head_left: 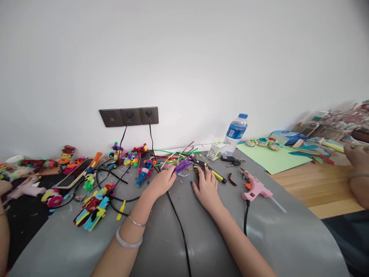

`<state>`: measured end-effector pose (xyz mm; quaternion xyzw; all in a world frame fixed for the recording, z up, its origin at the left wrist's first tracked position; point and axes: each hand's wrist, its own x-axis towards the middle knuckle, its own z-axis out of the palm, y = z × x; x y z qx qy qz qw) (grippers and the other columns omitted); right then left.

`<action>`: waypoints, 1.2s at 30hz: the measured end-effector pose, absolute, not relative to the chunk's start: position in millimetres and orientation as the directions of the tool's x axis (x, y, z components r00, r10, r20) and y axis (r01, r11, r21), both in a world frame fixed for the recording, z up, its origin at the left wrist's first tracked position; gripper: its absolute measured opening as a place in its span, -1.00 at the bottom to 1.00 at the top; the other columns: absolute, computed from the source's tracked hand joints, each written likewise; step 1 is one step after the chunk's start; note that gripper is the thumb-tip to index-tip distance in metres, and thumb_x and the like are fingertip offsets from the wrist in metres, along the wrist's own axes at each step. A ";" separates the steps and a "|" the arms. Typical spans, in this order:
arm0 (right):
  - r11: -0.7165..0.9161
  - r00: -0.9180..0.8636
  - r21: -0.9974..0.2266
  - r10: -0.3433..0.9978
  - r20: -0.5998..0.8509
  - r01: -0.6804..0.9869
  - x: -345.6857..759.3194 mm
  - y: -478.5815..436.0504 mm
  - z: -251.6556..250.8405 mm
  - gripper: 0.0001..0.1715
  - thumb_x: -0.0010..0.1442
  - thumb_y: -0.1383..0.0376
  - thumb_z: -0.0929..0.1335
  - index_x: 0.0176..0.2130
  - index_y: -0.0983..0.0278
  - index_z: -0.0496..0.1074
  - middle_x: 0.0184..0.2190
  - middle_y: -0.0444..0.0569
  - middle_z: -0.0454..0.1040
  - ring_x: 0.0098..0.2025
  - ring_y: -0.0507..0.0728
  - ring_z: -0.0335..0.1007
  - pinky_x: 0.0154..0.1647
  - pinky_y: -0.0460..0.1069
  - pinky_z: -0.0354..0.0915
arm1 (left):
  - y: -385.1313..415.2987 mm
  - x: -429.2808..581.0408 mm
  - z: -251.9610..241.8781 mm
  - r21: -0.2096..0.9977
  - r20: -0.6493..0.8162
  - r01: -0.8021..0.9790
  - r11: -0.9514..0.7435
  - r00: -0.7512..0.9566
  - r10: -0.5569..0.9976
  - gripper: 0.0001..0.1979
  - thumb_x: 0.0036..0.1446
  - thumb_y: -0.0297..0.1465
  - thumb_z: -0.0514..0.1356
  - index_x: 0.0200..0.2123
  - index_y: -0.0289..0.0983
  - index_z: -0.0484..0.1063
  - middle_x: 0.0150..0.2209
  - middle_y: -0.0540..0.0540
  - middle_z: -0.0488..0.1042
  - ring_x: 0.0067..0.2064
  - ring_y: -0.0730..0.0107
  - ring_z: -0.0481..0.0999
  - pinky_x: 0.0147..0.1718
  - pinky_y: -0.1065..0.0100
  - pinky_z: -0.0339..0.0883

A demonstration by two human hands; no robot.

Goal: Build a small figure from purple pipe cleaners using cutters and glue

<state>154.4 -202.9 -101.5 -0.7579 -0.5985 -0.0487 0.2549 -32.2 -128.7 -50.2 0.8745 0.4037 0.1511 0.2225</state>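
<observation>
A bundle of purple pipe cleaners [183,164] sticks out from the closed fingers of my left hand [163,180]. My right hand [207,190] lies palm down with fingers spread, touching the pliers with black and yellow handles [196,174]. A second black and yellow tool [219,177] extends from beneath those fingers to the right; its kind is hard to make out. Loose pipe cleaners [173,156] in green, white and red lie behind my hands. Left of my left hand lies a blue pipe-cleaner figure [144,173].
Right of my hands are a pink glue gun [256,188], keys [235,161], a small drink carton [215,150] and a water bottle [236,132]. Black cables [178,223] cross the grey table. Colourful figures [95,207] crowd the left. Other people's arms [359,169] show at both sides.
</observation>
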 end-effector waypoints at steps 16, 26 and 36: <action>0.099 0.179 -0.467 0.838 0.515 0.879 183.0 -154.7 -89.3 -0.57 0.29 0.38 0.13 0.05 0.20 0.39 0.10 0.13 0.43 0.18 0.30 0.26 0.24 0.45 -0.13 | -129.3 -28.0 -57.5 0.467 0.165 0.567 -0.679 0.698 0.697 -0.72 0.27 -0.33 0.07 0.00 -0.22 0.44 -0.06 -0.14 0.50 -0.03 0.16 0.49 -0.06 0.24 0.34; 0.456 -0.015 -0.623 0.814 0.581 0.636 186.6 -163.1 -79.2 -0.75 0.30 0.26 0.23 -0.16 0.21 0.48 -0.19 0.05 0.55 -0.10 0.24 0.43 -0.04 0.12 0.26 | -125.9 -23.4 -59.6 0.536 0.257 0.567 -0.625 0.595 0.761 -0.75 0.25 -0.43 0.08 -0.14 -0.24 0.56 -0.17 -0.14 0.57 -0.12 0.22 0.53 -0.11 0.28 0.35; 0.383 0.148 -0.707 0.813 0.564 0.594 187.3 -157.8 -86.7 -0.80 0.18 0.34 0.26 -0.21 0.25 0.45 -0.44 -0.06 0.42 -0.37 0.15 0.35 -0.30 0.03 0.28 | -124.2 -22.9 -58.7 0.579 0.387 0.588 -0.565 0.411 0.825 -0.80 0.21 -0.45 0.12 -0.22 -0.25 0.56 -0.19 -0.13 0.56 -0.19 0.26 0.53 -0.19 0.33 0.35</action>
